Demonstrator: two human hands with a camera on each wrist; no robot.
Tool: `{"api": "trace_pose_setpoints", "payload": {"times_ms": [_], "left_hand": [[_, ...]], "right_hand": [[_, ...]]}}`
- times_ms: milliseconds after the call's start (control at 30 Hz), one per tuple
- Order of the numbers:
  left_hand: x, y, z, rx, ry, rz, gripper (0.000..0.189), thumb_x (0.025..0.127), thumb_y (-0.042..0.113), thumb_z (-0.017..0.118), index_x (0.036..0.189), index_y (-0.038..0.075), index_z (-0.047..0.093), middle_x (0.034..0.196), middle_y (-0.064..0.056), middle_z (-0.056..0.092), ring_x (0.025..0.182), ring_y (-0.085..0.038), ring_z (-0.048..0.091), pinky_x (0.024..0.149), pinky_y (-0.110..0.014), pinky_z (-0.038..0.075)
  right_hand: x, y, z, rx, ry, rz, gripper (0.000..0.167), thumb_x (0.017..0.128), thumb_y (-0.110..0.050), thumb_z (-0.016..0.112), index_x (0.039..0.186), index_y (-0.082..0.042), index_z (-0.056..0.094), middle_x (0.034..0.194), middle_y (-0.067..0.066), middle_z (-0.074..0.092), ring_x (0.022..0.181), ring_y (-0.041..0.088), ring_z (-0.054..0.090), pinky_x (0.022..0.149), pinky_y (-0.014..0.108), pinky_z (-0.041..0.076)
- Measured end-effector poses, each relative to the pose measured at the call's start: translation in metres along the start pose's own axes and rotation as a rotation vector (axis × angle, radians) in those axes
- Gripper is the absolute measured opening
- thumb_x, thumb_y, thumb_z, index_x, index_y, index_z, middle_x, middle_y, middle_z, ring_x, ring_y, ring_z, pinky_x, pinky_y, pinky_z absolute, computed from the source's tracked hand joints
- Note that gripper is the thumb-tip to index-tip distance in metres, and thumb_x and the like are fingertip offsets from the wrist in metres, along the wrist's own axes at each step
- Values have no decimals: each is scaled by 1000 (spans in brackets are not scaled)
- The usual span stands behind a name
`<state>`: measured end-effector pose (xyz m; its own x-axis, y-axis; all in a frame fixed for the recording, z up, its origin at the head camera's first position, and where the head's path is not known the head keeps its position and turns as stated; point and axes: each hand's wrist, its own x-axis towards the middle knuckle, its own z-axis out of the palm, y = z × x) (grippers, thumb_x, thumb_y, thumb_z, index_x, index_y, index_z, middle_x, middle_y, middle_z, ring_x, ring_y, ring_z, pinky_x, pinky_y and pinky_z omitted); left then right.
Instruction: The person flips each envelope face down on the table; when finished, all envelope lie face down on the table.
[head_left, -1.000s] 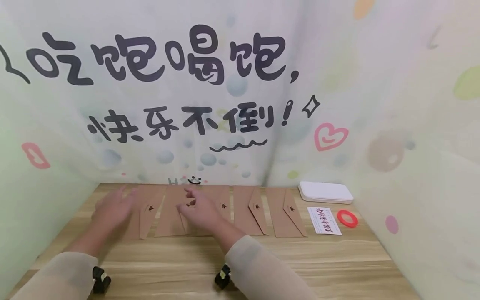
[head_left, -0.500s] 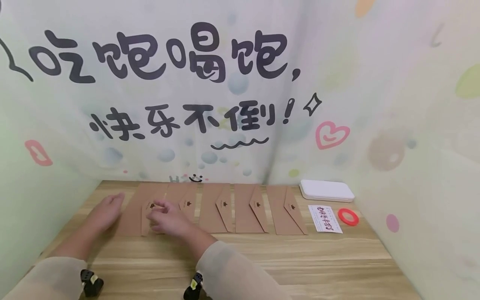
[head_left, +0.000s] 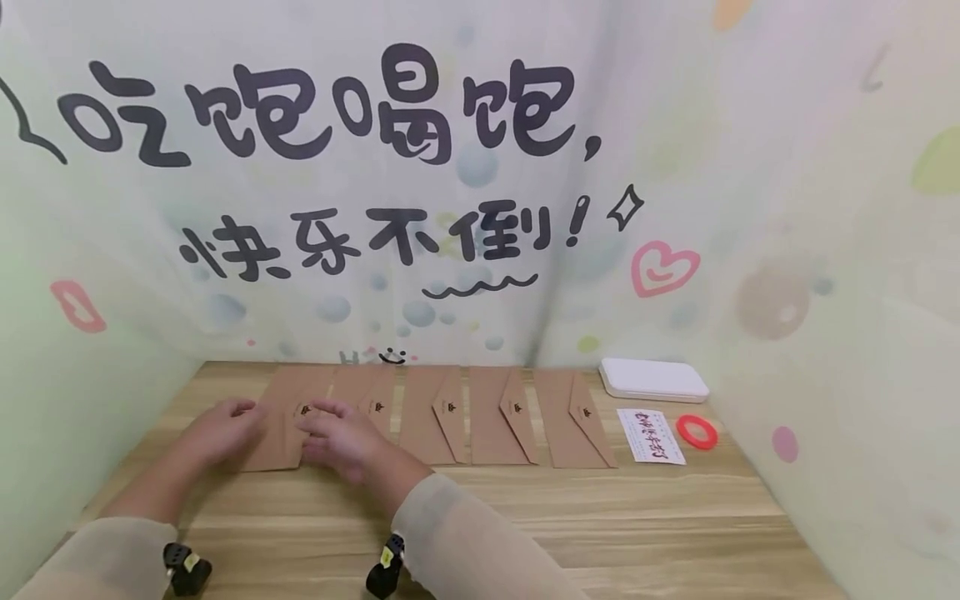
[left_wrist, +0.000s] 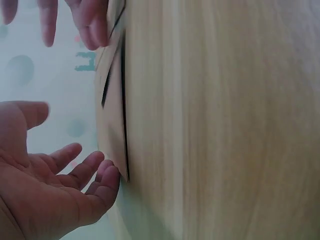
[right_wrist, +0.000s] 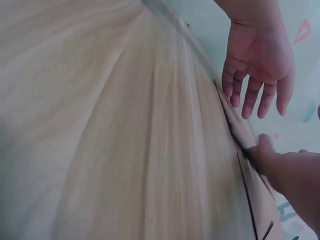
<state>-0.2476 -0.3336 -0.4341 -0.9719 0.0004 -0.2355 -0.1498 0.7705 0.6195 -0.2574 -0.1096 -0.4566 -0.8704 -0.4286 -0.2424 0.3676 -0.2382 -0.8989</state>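
Several brown paper envelopes with crown-marked flaps lie side by side along the back of the table. At the left end of the row, my two hands flank the leftmost envelope (head_left: 272,446). My left hand (head_left: 225,429) is at its left side, fingers loosely bent; in the left wrist view the little-finger side of the left hand (left_wrist: 60,192) is at the envelope's corner. My right hand (head_left: 348,437) is at its right side, covering part of the flap and the second envelope (head_left: 375,385). In the right wrist view, the fingertips of the right hand (right_wrist: 285,165) are by the envelopes' edges. Neither hand grips anything.
Farther right lie a third envelope (head_left: 429,425), a fourth envelope (head_left: 495,425) and the rightmost envelope (head_left: 566,429). Beyond them are a white case (head_left: 654,379), a printed card (head_left: 649,435) and a red ring (head_left: 697,432). A printed curtain (head_left: 480,183) hangs behind the wooden table (head_left: 600,517).
My right hand has moved left from the second envelope to the leftmost one. My left hand has drawn back from its top, gone to its left side, then shifted slightly right against it.
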Motion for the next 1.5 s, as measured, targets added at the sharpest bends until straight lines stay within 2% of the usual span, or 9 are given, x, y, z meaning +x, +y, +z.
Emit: {"api": "trace_pose_setpoints", "payload": {"times_ms": [300,600,767,900,1100,1267,1367,1400,1500], "left_hand": [[-4,14,13,-10,-18,30,90,109,61,44,159,-13,32,162,-42,36,146,-59,41,118,-69,41],[-6,37,23,-113,-54,91,94,106,66,49,167,-2,27,168,-37,32,152,-59,34,120,-71,39],[-7,45,24,-168,-46,85,83,109,59,50,168,4,29,169,-35,30,145,-52,45,107,-57,55],[-10,48,24,-187,-18,80,74,111,51,48,167,5,33,170,-35,30,138,-46,54,96,-46,62],[-13,51,20,-227,50,104,65,113,38,44,165,-1,35,167,-31,39,143,-48,52,103,-49,62],[-17,54,10,-177,145,103,60,110,33,51,162,5,43,164,-26,47,144,-48,50,101,-52,58],[-20,52,3,-136,187,93,61,105,26,56,162,5,44,164,-24,48,144,-48,48,90,-40,54],[-21,51,1,-133,201,86,63,104,23,57,162,6,44,163,-25,49,132,-47,57,83,-37,52],[-23,46,-2,-143,230,75,65,102,19,58,163,5,42,157,-29,54,127,-48,63,74,-27,50]], "right_hand": [[-3,3,-6,-122,22,-62,50,96,-4,74,145,-7,63,131,8,73,105,27,73,103,44,59],[-4,2,-4,-166,-61,-118,61,95,1,71,153,-11,59,147,-1,65,102,13,66,93,32,58],[-4,-1,-1,-182,-98,-134,63,95,4,69,154,-15,58,151,-1,61,112,15,67,91,30,59],[-5,-3,0,-196,-138,-122,63,97,0,69,156,-20,56,153,-6,58,121,19,68,99,36,59],[-8,-5,3,-182,-251,-106,58,104,-8,64,158,-27,53,163,-9,50,129,17,66,118,56,51],[-7,-6,4,-208,-300,-55,52,107,-13,62,155,-32,56,163,-13,49,132,14,62,118,52,51],[-6,-4,4,-187,-307,18,58,107,-15,61,162,-28,47,168,-4,45,142,20,56,120,53,49],[-5,-2,4,-179,-302,39,61,107,-15,61,165,-25,43,171,0,41,146,23,53,121,53,48],[-4,4,3,-142,-276,77,71,105,-14,63,169,-16,32,174,11,35,157,31,42,125,56,43]]}}
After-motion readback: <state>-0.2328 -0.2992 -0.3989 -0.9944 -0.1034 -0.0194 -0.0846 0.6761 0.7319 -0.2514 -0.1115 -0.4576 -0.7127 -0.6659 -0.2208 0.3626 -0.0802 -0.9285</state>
